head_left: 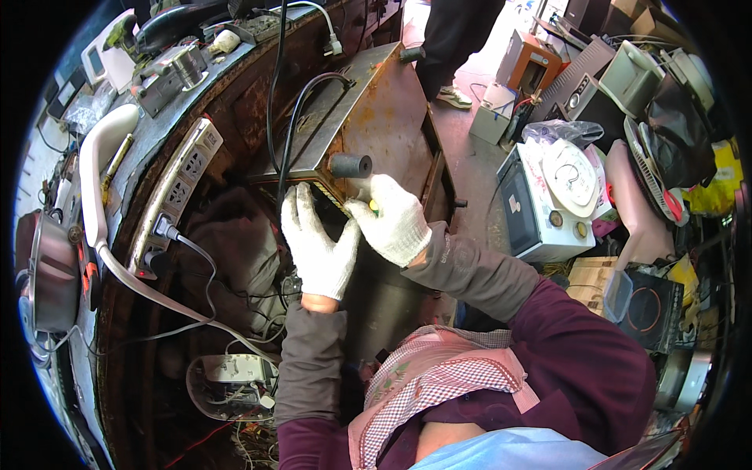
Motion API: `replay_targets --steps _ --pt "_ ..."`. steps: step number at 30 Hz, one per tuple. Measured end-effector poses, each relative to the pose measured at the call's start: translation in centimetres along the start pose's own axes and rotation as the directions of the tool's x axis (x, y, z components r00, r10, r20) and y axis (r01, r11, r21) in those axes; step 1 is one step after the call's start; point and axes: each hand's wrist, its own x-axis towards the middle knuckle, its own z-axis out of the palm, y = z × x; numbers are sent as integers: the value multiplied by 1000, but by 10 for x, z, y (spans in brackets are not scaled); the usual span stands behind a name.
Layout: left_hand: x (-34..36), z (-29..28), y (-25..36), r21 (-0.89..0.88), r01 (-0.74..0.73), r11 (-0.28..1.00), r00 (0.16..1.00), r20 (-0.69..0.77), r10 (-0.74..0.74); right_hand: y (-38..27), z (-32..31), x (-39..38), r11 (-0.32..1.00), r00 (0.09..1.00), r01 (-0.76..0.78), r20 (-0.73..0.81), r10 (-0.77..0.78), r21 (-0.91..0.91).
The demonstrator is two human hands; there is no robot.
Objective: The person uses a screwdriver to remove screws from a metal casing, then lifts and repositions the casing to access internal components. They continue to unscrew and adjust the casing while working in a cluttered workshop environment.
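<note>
A boxy metal appliance (392, 137), rust-stained and dull grey, lies tilted with a dark round foot (350, 165) toward me. My left hand (315, 254), in a white knit glove, rests with fingers stretched out against the appliance's near edge, thumb apart. My right hand (394, 223), gloved alike, is closed just below the round foot. It grips a small tool with a yellow-green handle (374, 208); most of that tool is hidden by the glove. A black cable (301, 106) runs from the appliance's upper side down past my left fingers.
At left, a power strip (176, 188) with a plugged-in cord hangs along the workbench (160, 117). An opened white housing (229, 385) with wires sits low at left. A microwave (540, 207) stands at right among piled appliances. Another person's leg (457, 39) is beyond the appliance.
</note>
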Motion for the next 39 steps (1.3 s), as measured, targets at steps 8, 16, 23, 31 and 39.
replay_targets --steps 8,16,23,31,39 --pt "0 4 -1 27 -3 1000 1000 -25 4 10 10 0 958 967 243 -41 -251 -151" --pt "1 -2 -1 48 -42 998 999 -26 43 -15 -16 10 991 999 -30 49 24 128" --pt "1 10 10 39 -31 999 991 -132 35 11 -88 23 126 784 -574 498 372 809" --pt "13 18 20 14 -13 1000 975 -220 16 16 -92 4 623 984 -126 15 180 772" --pt "15 19 14 34 -20 999 977 -213 27 19 -85 -5 632 994 -75 8 108 771"
